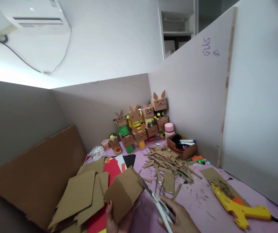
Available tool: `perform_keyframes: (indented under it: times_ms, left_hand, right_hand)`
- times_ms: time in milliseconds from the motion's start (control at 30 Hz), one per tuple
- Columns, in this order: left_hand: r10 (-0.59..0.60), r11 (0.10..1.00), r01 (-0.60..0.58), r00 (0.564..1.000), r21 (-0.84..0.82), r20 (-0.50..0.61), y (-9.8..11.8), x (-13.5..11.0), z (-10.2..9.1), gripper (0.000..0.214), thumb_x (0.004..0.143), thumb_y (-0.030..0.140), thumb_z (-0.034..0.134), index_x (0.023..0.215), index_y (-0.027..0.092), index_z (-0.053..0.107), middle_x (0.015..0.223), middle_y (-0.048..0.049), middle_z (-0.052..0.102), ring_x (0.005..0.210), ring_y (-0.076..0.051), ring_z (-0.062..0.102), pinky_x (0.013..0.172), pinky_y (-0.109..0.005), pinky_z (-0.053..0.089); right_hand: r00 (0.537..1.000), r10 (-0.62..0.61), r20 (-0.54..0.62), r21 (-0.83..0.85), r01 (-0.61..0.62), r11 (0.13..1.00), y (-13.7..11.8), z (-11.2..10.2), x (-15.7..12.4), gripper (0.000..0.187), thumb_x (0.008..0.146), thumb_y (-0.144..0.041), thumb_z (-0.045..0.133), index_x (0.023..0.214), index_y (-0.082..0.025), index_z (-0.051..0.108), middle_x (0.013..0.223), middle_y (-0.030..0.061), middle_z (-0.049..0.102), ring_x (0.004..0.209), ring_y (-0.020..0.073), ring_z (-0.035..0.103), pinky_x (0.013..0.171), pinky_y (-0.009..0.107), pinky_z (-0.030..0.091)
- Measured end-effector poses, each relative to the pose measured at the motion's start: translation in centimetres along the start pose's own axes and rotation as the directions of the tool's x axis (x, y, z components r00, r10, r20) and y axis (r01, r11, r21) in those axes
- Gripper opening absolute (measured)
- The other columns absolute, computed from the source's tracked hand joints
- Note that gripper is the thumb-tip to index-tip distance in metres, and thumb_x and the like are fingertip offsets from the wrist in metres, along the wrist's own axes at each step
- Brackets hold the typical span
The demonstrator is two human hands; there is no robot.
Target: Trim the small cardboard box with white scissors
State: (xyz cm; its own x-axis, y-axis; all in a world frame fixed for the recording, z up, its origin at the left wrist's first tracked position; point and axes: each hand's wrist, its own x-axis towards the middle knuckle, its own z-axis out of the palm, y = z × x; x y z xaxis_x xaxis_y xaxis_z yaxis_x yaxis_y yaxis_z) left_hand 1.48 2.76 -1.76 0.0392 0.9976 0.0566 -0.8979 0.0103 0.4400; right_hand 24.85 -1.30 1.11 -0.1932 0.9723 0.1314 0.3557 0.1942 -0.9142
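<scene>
My left hand [119,220] grips a brown cardboard box [124,192] from below, its thumb pressed on the near face. White-handled scissors [158,207] are in my right hand [177,215], fingers wrapped round the handles. Their blades point up and left, at the right edge of the box; whether they touch the cardboard I cannot tell. Left of the box lies a stack of flat cardboard pieces [78,194]. Beyond the scissors a heap of cut cardboard strips [170,163] covers part of the purple table.
At the back stand several cardboard animal-head figures [135,116] beside a pink bottle [169,129]. A box of markers [182,147] sits at right. A yellow glue gun [238,207] lies near the right panel [255,113]. Red paper [112,168] is behind the stack.
</scene>
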Motion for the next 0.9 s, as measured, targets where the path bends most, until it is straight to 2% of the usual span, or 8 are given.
perform_keyframes:
  times_ms: [133, 233, 400, 633, 733, 900]
  left_hand:
    - [0.004, 1.0, -0.004, 1.0, -0.01, -0.004, -0.2, 0.0, 0.2, 0.043, 0.08, 0.038, 0.057, 0.122, 0.031, 0.056, 0.116, -0.0113, 0.066, 0.116, -0.039, 0.05, 0.097, -0.063, 0.033]
    - [0.002, 1.0, -0.002, 1.0, -0.021, -0.013, -0.3, 0.0, 0.3, 0.045, 0.079, 0.038, 0.058, 0.124, 0.033, 0.054, 0.114, -0.0107, 0.067, 0.114, -0.037, 0.052, 0.096, -0.064, 0.032]
    - [0.049, 0.998, -0.045, 0.995, 0.052, -0.09, -0.5, -0.1, 0.8, 0.04, 0.073, 0.034, 0.064, 0.113, 0.031, 0.063, 0.104, -0.0105, 0.071, 0.102, -0.038, 0.061, 0.09, -0.064, 0.039]
    - [0.086, 0.993, -0.072, 0.985, 0.095, -0.15, -0.7, -0.3, 1.5, 0.039, 0.068, 0.028, 0.067, 0.107, 0.029, 0.066, 0.098, -0.0103, 0.073, 0.099, -0.038, 0.062, 0.085, -0.064, 0.042]
    - [0.051, 0.998, -0.046, 0.991, 0.041, -0.121, -0.8, -0.2, 1.2, 0.043, 0.07, 0.03, 0.065, 0.114, 0.03, 0.062, 0.102, -0.0106, 0.072, 0.101, -0.038, 0.061, 0.088, -0.064, 0.041]
    - [-0.03, 0.996, 0.03, 1.0, -0.086, 0.005, -0.7, 0.0, -0.2, 0.049, 0.079, 0.031, 0.056, 0.128, 0.034, 0.048, 0.109, -0.0088, 0.07, 0.109, -0.032, 0.058, 0.098, -0.064, 0.03]
  right_hand:
    - [1.0, -0.003, 0.001, -0.015, 0.003, 1.0, -0.2, 0.0, -0.1, 0.063, 0.063, -0.028, 0.058, 0.121, -0.003, 0.056, 0.107, 0.0209, 0.066, 0.092, 0.0303, 0.063, 0.084, 0.037, 0.048]
    - [1.0, 0.009, -0.003, -0.006, -0.009, 1.0, 0.0, 0.2, -0.1, 0.064, 0.064, -0.029, 0.058, 0.122, -0.003, 0.055, 0.108, 0.0204, 0.064, 0.094, 0.0298, 0.062, 0.084, 0.037, 0.047]
    - [1.0, 0.003, -0.02, 0.026, -0.003, 1.0, 0.6, 0.6, 0.0, 0.066, 0.065, -0.031, 0.058, 0.124, -0.001, 0.054, 0.105, 0.0202, 0.063, 0.091, 0.0287, 0.062, 0.081, 0.036, 0.048]
    - [0.999, -0.022, -0.024, 0.011, 0.022, 1.0, 1.0, 0.6, 0.0, 0.066, 0.067, -0.036, 0.057, 0.123, -0.001, 0.054, 0.104, 0.0213, 0.065, 0.089, 0.03, 0.062, 0.08, 0.037, 0.048]
    - [0.998, -0.048, -0.035, 0.037, 0.05, 0.998, 0.8, 0.6, 0.0, 0.063, 0.067, -0.035, 0.056, 0.122, -0.003, 0.055, 0.102, 0.0195, 0.067, 0.083, 0.0277, 0.064, 0.075, 0.034, 0.049]
    - [0.996, -0.08, -0.044, 0.039, 0.082, 0.996, 0.7, 0.6, -0.1, 0.057, 0.066, -0.032, 0.055, 0.115, -0.003, 0.06, 0.087, 0.0153, 0.068, 0.07, 0.0242, 0.061, 0.064, 0.029, 0.048]
